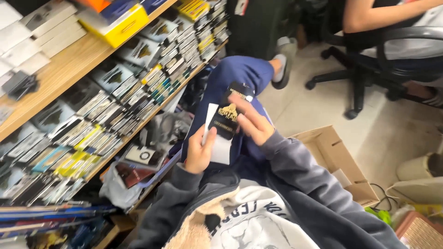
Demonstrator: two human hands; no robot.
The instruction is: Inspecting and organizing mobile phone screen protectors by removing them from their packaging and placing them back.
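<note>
black packet with gold print (229, 111) over the lap, pinched against white card (220, 146) by left hand (199, 153), right hand (253, 123) fingers closed on its edge, beside stocked wooden shelf (69, 69).

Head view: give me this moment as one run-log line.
left hand: holds white packet | right hand: on black packet | setting: seated by shelf | nearby: cardboard box
</note>
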